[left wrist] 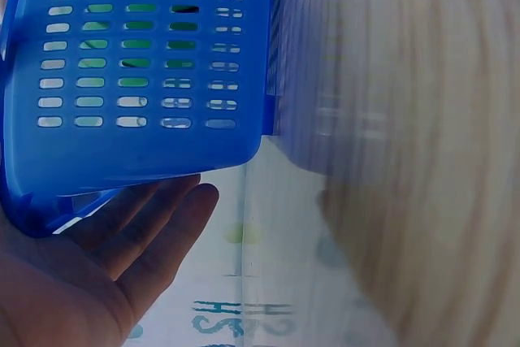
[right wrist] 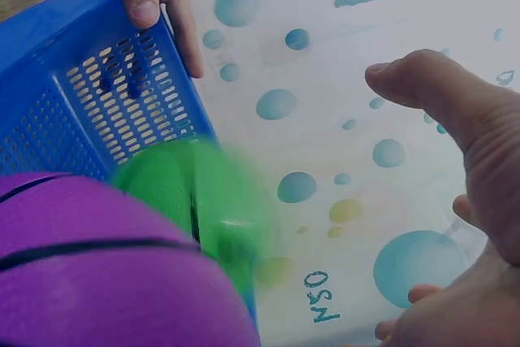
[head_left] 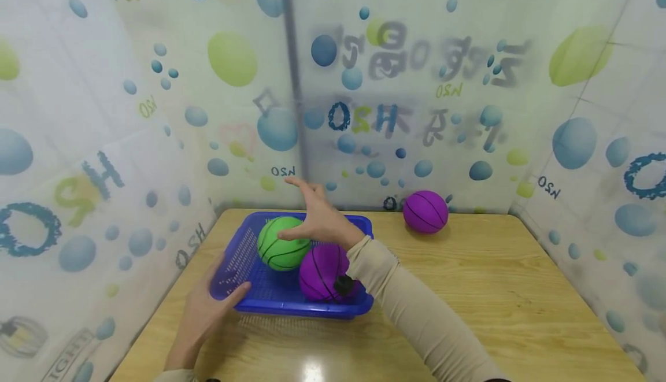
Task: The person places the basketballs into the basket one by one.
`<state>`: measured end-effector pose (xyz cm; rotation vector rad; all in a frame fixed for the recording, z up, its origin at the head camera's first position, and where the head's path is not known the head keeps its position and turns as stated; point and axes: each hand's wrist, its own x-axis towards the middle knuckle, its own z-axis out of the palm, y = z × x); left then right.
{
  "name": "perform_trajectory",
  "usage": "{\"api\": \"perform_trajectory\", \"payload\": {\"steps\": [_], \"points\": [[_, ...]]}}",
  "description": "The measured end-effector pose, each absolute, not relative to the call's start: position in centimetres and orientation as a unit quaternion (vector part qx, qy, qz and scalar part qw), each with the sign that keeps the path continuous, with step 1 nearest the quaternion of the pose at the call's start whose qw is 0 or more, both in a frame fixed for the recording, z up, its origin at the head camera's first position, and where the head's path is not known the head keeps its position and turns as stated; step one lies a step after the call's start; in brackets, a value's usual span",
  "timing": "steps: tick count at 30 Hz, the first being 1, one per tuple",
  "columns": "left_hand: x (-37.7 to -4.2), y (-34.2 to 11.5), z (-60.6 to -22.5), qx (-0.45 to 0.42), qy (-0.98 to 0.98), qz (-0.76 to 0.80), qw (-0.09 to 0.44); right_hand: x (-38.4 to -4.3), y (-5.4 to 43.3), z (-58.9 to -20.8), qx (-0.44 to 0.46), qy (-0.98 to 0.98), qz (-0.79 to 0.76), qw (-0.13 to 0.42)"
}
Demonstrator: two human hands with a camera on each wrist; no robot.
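Woodgrain tbl [head_left: 468, 301]; L hand [head_left: 206, 307] grips perf. plastic basket [head_left: 291, 307]; R hand [head_left: 324, 218] spread, empty.

Enclosed at left, right and back by whitish sheeting [head_left: 174, 29], printed with blue bubbles [head_left: 278, 130], lime-green ovals [head_left: 232, 59] and reversed H2O lettering [head_left: 360, 118] — crossed at the rear by a dark upright strip [head_left: 292, 52] and marked there with blurred grey writing [head_left: 390, 52]. Furnished with a pale wood-grain table [head_left: 484, 312] — reaching back to the rear sheeting and catching a white glare [head_left: 312, 370] at the near side.
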<state>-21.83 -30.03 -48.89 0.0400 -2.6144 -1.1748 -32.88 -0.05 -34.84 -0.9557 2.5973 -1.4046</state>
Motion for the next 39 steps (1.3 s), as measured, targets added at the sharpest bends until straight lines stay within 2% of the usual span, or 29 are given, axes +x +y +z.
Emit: {"api": "perform_trajectory", "payload": {"steps": [21, 39], "points": [[-21.7, -29.8, -48.9, 0.024, -0.905, -0.409, 0.116, -32.7, 2.0, -33.7, -0.304, 0.848, -0.434, -0.005], [-21.9, -29.8, -48.9, 0.017, -0.903, -0.414, 0.117, -32.8, 6.3, -25.3, -0.346, 0.833, -0.416, -0.116]]}}
